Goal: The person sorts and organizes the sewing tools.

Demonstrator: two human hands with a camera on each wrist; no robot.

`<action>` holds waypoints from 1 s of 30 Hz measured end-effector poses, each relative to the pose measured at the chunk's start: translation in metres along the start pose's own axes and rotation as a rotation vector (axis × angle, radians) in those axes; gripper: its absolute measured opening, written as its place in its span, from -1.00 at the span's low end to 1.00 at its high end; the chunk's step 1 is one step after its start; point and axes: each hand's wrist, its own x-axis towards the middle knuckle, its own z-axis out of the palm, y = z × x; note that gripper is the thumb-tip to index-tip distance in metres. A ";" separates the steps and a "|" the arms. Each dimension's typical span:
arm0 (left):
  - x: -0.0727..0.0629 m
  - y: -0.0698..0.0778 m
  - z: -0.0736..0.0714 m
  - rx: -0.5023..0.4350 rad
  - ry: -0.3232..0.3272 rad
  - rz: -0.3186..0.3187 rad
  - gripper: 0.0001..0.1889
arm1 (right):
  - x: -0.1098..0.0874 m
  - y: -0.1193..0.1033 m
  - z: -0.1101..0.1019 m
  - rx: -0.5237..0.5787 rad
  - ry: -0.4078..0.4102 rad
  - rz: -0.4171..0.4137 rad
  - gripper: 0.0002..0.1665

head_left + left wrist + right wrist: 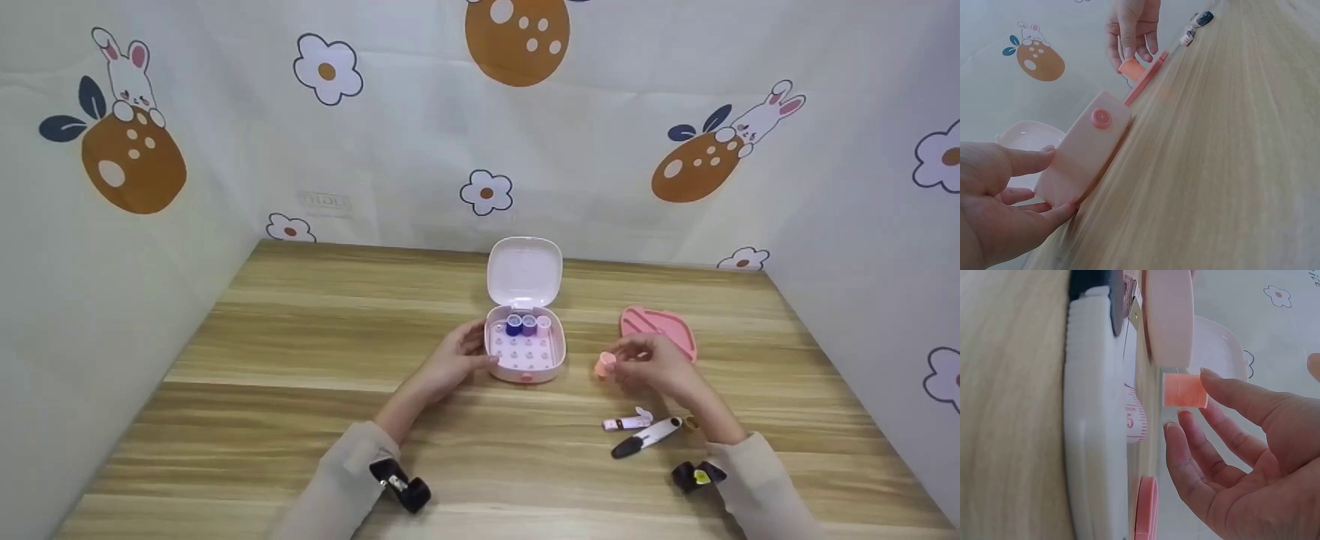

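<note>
A small pale pink sewing box (526, 373) stands on the table with its lid (525, 271) raised. Dark blue (514, 325), purple (529, 325) and pale pink (544, 325) thread spools line the back of its pegged inside. My left hand (457, 356) holds the box by its left front corner, thumb on the front and fingers along the side. To the right of the box, my right hand (656, 364) pinches an orange thread spool (1184, 390) between thumb and fingertips. The spool shows close over the table in the right wrist view.
A pink plastic tray (679, 330) lies behind my right hand. Nearer me are a tape measure (628, 423) and a white tool with a black end (646, 437). A small gold-coloured thing (691, 424) sits beside my right wrist. Patterned cloth walls (405, 150) enclose the table.
</note>
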 end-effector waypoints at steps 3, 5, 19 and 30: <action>-0.001 0.001 0.000 0.003 0.004 -0.006 -0.18 | 0.000 -0.001 0.000 -0.023 0.010 0.000 -0.68; -0.001 0.001 0.000 0.003 0.004 -0.007 -0.18 | 0.000 -0.002 0.000 -0.035 0.018 -0.002 -0.67; 0.000 -0.001 0.000 -0.009 0.011 0.003 -0.19 | 0.003 -0.013 0.001 0.025 0.022 0.019 -0.62; -0.001 0.000 0.000 -0.013 0.001 0.000 -0.19 | 0.011 -0.030 0.005 0.053 0.018 0.011 -0.60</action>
